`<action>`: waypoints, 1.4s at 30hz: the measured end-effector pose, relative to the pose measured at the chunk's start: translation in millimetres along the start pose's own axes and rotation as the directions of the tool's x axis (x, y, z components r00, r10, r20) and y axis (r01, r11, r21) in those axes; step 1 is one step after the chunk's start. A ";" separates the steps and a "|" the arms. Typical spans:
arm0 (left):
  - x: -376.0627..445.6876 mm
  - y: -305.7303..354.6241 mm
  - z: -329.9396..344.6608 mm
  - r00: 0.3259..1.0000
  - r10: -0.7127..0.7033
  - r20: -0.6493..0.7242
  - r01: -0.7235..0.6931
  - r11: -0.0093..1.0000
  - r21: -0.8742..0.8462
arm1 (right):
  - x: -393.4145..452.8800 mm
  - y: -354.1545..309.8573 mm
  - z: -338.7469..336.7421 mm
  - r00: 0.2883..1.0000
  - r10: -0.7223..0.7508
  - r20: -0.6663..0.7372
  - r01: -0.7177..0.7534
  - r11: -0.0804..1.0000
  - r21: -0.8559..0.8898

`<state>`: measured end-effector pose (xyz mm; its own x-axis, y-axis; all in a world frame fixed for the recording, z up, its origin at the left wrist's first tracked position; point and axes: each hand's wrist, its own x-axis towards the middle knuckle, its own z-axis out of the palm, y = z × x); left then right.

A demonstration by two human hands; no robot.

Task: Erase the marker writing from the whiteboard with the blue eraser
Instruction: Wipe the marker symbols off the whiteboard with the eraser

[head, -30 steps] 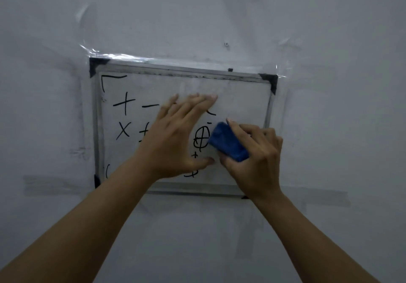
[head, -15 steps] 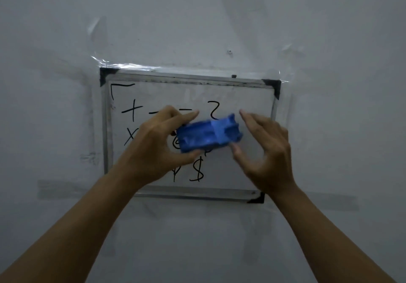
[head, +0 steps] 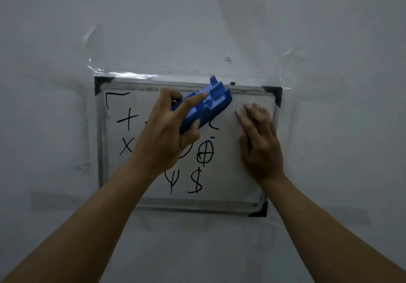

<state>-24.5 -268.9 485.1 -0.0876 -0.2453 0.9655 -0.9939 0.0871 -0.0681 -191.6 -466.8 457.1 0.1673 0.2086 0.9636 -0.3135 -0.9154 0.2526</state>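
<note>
Fingers [head: 193, 99] of the left hand [head: 167, 135] clasp the blue eraser [head: 205, 107] near the whiteboard's [head: 230, 172] top edge, while the right hand [head: 259, 142] lies flat, fingers extended, beside the marker writing [head: 205, 153].

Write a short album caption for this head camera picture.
Left hand presses the blue eraser near the whiteboard top edge; right hand lies flat on it.

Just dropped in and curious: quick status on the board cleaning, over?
Left hand grip shut on blue eraser, at top edge of whiteboard. Right hand flat on board, open. Marker writing mostly unerased. Nothing in the way.
</note>
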 end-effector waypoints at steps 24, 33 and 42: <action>-47.6 -38.3 -46.5 0.848 -0.278 -0.452 0.344 0.936 0.070 | 76.2 -125.6 35.0 0.973 -0.146 0.178 0.151 0.988 -0.012; -59.9 -81.3 -62.6 0.855 -0.330 -0.400 0.453 0.851 0.265 | 98.9 -139.4 67.5 0.972 -0.026 0.235 0.053 0.993 -0.109; -64.3 -92.2 -58.1 0.891 -0.281 -0.356 0.392 0.873 0.292 | 100.7 -150.0 69.8 0.985 0.047 0.166 -0.040 0.998 -0.047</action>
<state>76.8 -205.1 443.9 0.2254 0.1006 0.9690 -0.9212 -0.3017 0.2456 -62.5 -332.6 510.1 0.3047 0.1051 0.9466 -0.3632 -0.9060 0.2175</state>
